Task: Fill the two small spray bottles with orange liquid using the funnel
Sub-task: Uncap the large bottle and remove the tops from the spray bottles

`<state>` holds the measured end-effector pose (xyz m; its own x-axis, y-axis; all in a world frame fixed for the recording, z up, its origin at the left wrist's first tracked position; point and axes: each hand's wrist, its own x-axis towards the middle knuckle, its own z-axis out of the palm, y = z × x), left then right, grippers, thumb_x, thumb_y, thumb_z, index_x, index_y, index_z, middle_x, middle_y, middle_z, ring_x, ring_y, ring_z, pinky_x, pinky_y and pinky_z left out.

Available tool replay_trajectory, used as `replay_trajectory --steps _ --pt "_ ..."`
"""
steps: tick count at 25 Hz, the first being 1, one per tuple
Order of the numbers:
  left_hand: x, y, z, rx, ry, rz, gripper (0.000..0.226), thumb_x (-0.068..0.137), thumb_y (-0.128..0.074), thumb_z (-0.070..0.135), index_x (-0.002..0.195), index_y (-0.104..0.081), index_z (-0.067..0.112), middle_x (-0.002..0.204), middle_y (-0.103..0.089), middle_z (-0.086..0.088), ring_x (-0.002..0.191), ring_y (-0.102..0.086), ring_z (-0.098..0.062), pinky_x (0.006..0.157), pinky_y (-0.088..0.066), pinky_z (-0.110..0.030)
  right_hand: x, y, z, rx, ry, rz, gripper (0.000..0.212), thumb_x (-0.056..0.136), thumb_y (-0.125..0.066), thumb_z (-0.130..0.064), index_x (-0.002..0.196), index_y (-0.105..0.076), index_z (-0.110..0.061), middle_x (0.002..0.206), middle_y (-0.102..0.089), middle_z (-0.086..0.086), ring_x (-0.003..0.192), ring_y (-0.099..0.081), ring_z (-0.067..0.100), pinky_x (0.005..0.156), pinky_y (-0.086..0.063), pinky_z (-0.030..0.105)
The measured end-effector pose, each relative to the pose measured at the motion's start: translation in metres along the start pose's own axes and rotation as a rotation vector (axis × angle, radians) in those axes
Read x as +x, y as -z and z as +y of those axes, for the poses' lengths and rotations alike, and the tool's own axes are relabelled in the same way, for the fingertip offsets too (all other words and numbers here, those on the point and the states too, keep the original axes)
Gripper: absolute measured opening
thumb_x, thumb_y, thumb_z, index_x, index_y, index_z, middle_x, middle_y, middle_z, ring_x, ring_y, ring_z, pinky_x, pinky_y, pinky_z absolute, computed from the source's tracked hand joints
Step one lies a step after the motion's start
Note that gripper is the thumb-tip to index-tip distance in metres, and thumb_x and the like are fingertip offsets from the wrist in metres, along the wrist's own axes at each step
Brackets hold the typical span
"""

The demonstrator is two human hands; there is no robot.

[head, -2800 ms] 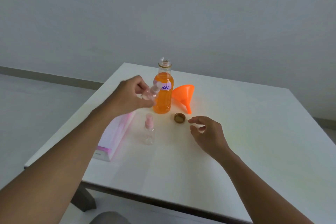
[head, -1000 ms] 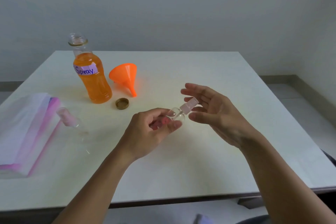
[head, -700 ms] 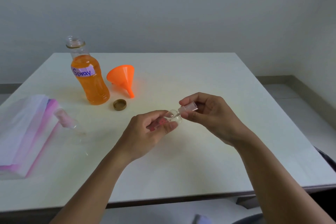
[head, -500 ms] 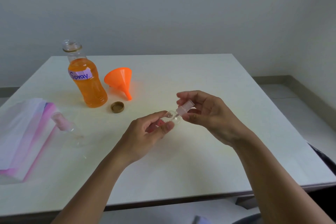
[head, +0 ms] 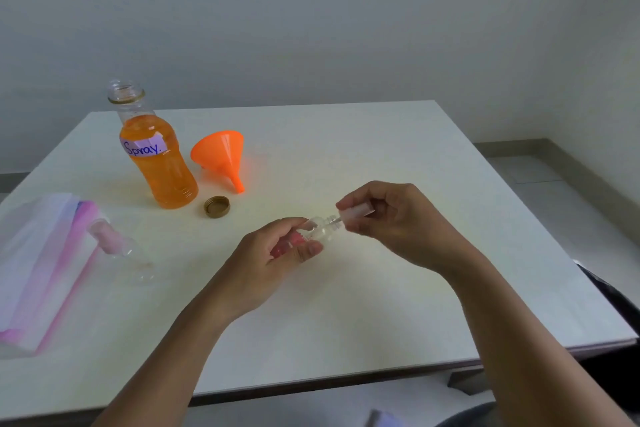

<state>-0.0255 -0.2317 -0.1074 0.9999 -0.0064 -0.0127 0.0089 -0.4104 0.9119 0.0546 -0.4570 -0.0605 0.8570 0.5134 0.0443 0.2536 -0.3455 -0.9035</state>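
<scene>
Gripped round the body in left hand (head: 273,253), fingers curled: small clear plastic spray bottle (head: 322,229). Pinched between thumb and fingertips of right hand (head: 391,218): its pale pink spray head (head: 356,211). Held in the air, tilted, well to the right of and nearer than tall clear uncapped bottle of orange liquid (head: 159,163) labelled "Spray". Thin stem visible between neck and head, so head judged partly lifted off.

Handling, judged: empty, light, rigid, thin-walled; smooth, likely slippery once wet. Best steadied by the body, head taken only for twisting and drawing straight out to spare the dip tube. Narrow neck, so funnel spout to be seated squarely.

Around:
- Bright orange plastic funnel (head: 220,154) on its side, just right of the landmark bottle.
- Round gold screw cap (head: 217,206) just in front and right of it, on white tabletop (head: 398,149).
- Second small clear spray bottle (head: 121,250), pink head on, front-left of it; upright or tilted, cannot tell.
- Pink-and-white wrapped packet (head: 38,263) further left.

No obstacle between held bottle and funnel; open landmark bottle at risk of a knock when reaching.
</scene>
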Motion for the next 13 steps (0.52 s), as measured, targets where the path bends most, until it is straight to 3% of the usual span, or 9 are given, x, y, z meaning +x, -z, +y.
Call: replay_trajectory --steps 4,8,10,13 --pt "0.002 0.005 -0.003 -0.014 0.032 0.000 0.035 0.080 -0.061 0.062 0.113 -0.062 0.050 0.113 -0.066 0.028 0.107 -0.060 0.006 0.090 -0.051 -0.021 -0.011 0.018 0.003 -0.037 0.073 0.017 0.022 0.087 -0.078 -0.005 0.101 -0.074 -0.021 0.094 -0.077 -0.004 0.092 -0.075 0.010 0.090 -0.060 0.031" --pt "0.004 0.003 -0.001 -0.047 0.037 0.014 0.034 0.082 -0.061 0.061 0.113 -0.064 0.048 0.114 -0.069 0.010 0.100 -0.066 -0.010 0.081 -0.053 -0.025 -0.022 0.036 0.012 -0.237 0.124 0.081 0.034 0.084 -0.081 -0.009 0.111 -0.074 -0.027 0.095 -0.074 -0.013 0.095 -0.068 0.002 0.086 -0.051 0.014" --pt "0.005 0.000 0.004 -0.099 0.043 0.042 0.037 0.082 -0.062 0.062 0.113 -0.065 0.043 0.110 -0.072 0.006 0.097 -0.068 -0.015 0.081 -0.057 -0.033 -0.024 0.047 0.021 -0.348 0.086 0.181 0.032 0.086 -0.080 -0.016 0.112 -0.076 -0.034 0.098 -0.070 -0.019 0.096 -0.057 -0.008 0.078 -0.043 0.004" --pt "0.009 -0.024 0.017 -0.217 0.019 0.042 0.041 0.080 -0.069 0.052 0.114 -0.063 0.030 0.107 -0.075 0.007 0.099 -0.068 -0.026 0.092 -0.054 -0.045 -0.028 0.067 0.041 -0.343 -0.042 0.370 0.016 0.091 -0.076 -0.020 0.104 -0.078 -0.030 0.089 -0.071 -0.019 0.077 -0.057 -0.015 0.063 -0.042 0.003"
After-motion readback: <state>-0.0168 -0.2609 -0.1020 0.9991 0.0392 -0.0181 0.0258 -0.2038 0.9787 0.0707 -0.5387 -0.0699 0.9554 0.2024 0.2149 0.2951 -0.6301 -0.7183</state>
